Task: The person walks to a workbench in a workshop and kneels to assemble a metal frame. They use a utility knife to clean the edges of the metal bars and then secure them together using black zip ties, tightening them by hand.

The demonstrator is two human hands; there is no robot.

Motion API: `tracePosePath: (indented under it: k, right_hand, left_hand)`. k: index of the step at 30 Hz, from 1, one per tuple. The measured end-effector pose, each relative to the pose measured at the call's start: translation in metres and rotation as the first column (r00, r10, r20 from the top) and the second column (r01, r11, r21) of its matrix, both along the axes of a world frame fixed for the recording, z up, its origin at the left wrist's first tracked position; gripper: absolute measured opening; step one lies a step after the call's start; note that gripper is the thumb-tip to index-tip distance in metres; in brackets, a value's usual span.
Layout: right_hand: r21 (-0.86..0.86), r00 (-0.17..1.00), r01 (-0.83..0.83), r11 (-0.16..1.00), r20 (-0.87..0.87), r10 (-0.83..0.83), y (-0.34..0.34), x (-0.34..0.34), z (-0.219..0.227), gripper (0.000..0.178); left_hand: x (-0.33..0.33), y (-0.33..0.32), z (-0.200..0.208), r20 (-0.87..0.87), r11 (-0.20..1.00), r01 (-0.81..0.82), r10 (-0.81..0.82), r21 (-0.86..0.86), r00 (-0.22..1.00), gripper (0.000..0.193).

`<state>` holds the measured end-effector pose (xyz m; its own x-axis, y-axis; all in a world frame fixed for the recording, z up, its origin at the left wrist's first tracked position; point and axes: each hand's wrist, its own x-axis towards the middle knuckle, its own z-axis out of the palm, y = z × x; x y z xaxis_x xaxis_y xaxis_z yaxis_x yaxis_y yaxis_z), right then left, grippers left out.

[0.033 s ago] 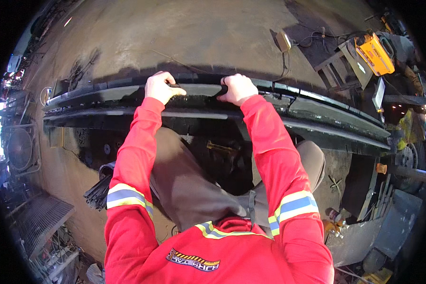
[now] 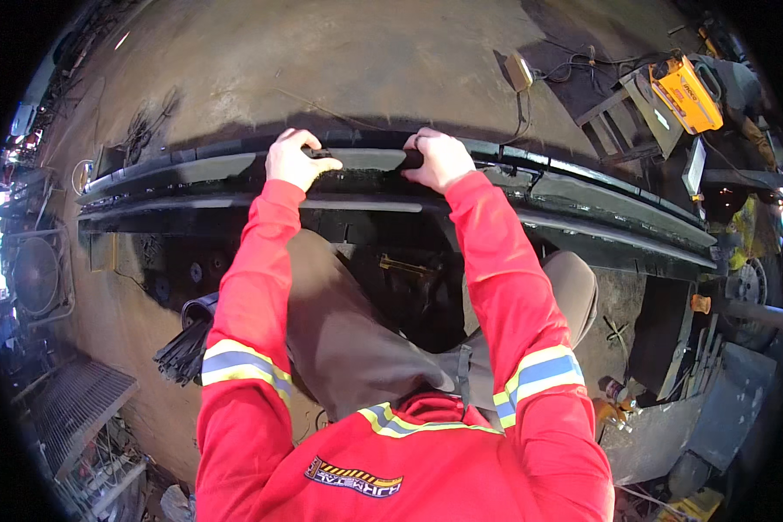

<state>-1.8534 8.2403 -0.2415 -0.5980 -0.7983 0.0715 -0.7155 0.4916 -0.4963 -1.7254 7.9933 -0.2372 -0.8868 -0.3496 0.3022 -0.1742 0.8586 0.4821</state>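
A long dark metal beam (image 2: 209, 170) with a grey upper face runs from left to right in front of me. Both hands are at its middle, thumbs toward each other and a stretch of grey face between them. My left hand (image 2: 293, 160) is closed, with a small black piece (image 2: 320, 154) between thumb and fingers. Another small black piece (image 2: 412, 159) is pinched by my right hand (image 2: 442, 160). Whether these pieces are joined to the beam I cannot tell. Nearer to me, a second long dark bar (image 2: 365, 206) with a pale edge lies parallel.
An orange machine (image 2: 685, 94) with cables stands at the far right, near a small box (image 2: 519, 72). Thin dark rods (image 2: 183, 352) stick out of a round container beside my left arm. A metal grate (image 2: 83, 409) lies at left. Metal sheets (image 2: 732, 404) lean at right.
My hands have barely moved along the beam. The fingers of my right hand have shifted slightly, and more of the black piece shows there. The whole view has moved a little.
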Motion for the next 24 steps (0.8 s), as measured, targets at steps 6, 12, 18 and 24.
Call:
tracePosePath:
  k: [6, 12, 18, 24]
  right_hand:
    - [-0.522, 0.62, 0.783, 0.339, 0.705, -0.344, 0.08, 0.064, 0.014, 0.023]
    - [-0.436, 0.435, 0.9, 0.022, 0.9, 0.035, 0.137, 0.101, 0.038, 0.028]
    - [-0.338, 0.294, 0.916, 0.216, 0.932, 0.212, 0.134, 0.175, 0.041, 0.024]
    - [-0.354, 0.297, 0.918, 0.178, 0.913, 0.281, 0.084, 0.179, 0.036, 0.047]
  left_hand:
    - [0.034, 0.014, -0.006, -0.161, 0.877, -0.145, 0.242, 0.459, 0.957, 0.014]
    - [0.042, 0.053, 0.012, -0.108, 0.843, -0.074, 0.154, 0.533, 0.982, 0.011]
    - [0.04, 0.075, 0.015, -0.136, 0.961, 0.114, -0.081, 0.254, 0.987, 0.019]
    - [0.026, 0.094, 0.009, -0.15, 0.947, 0.18, -0.144, 0.266, 0.978, 0.009]
